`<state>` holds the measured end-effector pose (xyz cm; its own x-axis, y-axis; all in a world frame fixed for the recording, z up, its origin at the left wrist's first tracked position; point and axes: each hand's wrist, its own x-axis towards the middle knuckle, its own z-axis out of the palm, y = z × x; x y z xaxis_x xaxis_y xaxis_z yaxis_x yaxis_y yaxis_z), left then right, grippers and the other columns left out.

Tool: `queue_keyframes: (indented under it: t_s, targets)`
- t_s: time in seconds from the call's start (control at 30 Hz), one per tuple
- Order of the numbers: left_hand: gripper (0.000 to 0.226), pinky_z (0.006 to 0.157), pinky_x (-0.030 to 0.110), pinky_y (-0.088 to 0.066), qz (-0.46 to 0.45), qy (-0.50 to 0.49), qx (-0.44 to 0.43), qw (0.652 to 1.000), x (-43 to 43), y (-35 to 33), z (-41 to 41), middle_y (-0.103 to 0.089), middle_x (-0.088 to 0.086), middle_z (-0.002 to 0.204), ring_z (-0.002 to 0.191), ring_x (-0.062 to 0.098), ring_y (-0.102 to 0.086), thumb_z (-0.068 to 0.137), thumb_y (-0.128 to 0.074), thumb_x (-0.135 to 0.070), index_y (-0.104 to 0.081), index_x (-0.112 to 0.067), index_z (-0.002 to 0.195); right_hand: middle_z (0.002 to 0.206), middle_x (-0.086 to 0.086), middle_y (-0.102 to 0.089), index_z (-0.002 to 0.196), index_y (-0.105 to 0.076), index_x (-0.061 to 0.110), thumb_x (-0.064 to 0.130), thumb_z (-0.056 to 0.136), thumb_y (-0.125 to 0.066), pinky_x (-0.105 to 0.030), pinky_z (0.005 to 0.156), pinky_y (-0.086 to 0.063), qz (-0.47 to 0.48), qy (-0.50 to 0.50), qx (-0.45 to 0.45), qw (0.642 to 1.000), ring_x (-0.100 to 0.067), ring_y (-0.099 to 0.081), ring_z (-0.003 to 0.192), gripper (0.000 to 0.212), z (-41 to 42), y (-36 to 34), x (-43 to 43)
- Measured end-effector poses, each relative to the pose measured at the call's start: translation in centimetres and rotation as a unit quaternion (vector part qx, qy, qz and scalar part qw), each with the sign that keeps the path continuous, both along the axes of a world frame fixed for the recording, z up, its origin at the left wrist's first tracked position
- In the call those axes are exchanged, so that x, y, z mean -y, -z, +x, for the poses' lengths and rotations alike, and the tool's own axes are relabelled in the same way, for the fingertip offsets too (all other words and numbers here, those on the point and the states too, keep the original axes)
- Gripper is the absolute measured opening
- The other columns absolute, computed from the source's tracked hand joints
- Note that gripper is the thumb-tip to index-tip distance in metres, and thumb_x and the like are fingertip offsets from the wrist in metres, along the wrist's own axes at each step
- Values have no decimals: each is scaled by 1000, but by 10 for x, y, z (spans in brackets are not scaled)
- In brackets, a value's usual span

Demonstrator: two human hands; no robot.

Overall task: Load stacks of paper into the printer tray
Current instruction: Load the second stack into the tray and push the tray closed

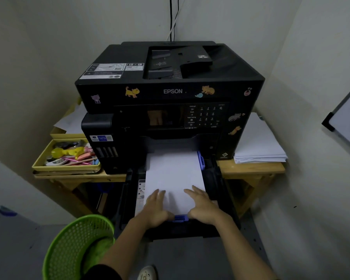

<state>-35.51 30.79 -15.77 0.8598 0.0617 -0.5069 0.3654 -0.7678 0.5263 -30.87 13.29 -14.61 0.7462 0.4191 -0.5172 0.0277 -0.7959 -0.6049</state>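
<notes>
I see my left hand (157,207) and right hand (203,206) bare, without gloves, rings or a watch. Both forearms are uncovered up to the frame's lower edge. A dark, short black sleeve (103,272) shows at my left arm. Below, a pale shoe (147,273) with small holes peeks in.

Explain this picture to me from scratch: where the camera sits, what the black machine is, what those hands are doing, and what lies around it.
There is one picture, from a camera worn on a person's head, looking down at their own hands. The black machine is a printer on a wooden table. Its paper tray is pulled out toward the person, with a white paper stack lying in it. The left hand and right hand rest flat on the stack's near end, on either side of a blue guide; neither grips anything. A yellow tray of stationery sits left, spare paper right, a green basket on the floor.
</notes>
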Motion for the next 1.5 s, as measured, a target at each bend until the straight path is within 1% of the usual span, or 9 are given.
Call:
queue_keyframes:
  t_s: [0.07,0.17,0.3,0.4,0.5,0.57,0.67,1.17,1.5]
  targets:
    - [110,122,39,-7,-12,66,-47,997,1,1,-2,17,5,161,149,22,14,77,-69,-37,7,-16,154,161,7,13,153,-10,30,22,76,-70,-41,120,-9,-16,-64,-18,998,-16,12,149,98,-3,0,4]
    - [116,121,40,1,37,148,-77,985,5,3,-4,27,10,157,146,25,24,77,-69,-39,17,-13,151,159,4,23,153,6,29,44,65,-79,-48,121,0,-74,-131,-9,989,-18,22,147,123,-10,6,5]
    - [132,118,41,13,133,231,-54,962,7,11,-9,34,13,154,142,28,32,71,-73,-49,26,-8,147,155,-1,33,150,22,21,51,57,-84,-52,118,12,-152,-199,50,967,-23,32,142,143,-22,16,0]
    - [137,118,40,13,223,274,-23,935,13,18,-14,31,15,155,144,30,27,68,-75,-54,25,-2,147,155,-6,32,149,22,12,31,71,-80,-54,119,8,-205,-208,122,949,-28,29,143,129,-30,26,-6]
    - [116,121,39,8,256,264,-12,930,20,19,-17,28,17,155,146,30,23,80,-67,-31,23,0,147,156,-12,29,149,18,7,10,82,-65,-54,119,5,-219,-190,159,944,-33,27,144,107,-36,28,-9]
    - [105,120,38,7,256,257,-15,932,22,20,-17,27,19,155,146,31,22,84,-59,-20,23,1,146,156,-15,28,149,19,6,10,84,-63,-54,119,5,-230,-192,163,940,-36,26,143,105,-37,28,-10]
    - [101,121,36,5,255,260,-22,931,23,21,-16,26,20,155,146,31,21,84,-57,-15,21,2,147,156,-18,26,149,18,4,15,84,-64,-54,119,5,-240,-199,168,935,-35,24,144,105,-36,32,-11]
    - [93,123,35,-1,270,256,11,928,25,29,-20,17,21,158,148,32,12,88,-54,-14,15,4,148,160,-20,11,150,11,0,14,90,-53,-51,120,8,-257,-198,213,922,-31,12,148,88,-40,38,-12]
    - [90,122,38,3,320,255,38,912,19,28,29,15,20,158,149,31,11,90,-53,-14,14,3,148,161,-18,1,151,3,1,14,89,-54,-51,119,9,-278,-184,236,913,-28,5,150,85,11,33,-26]
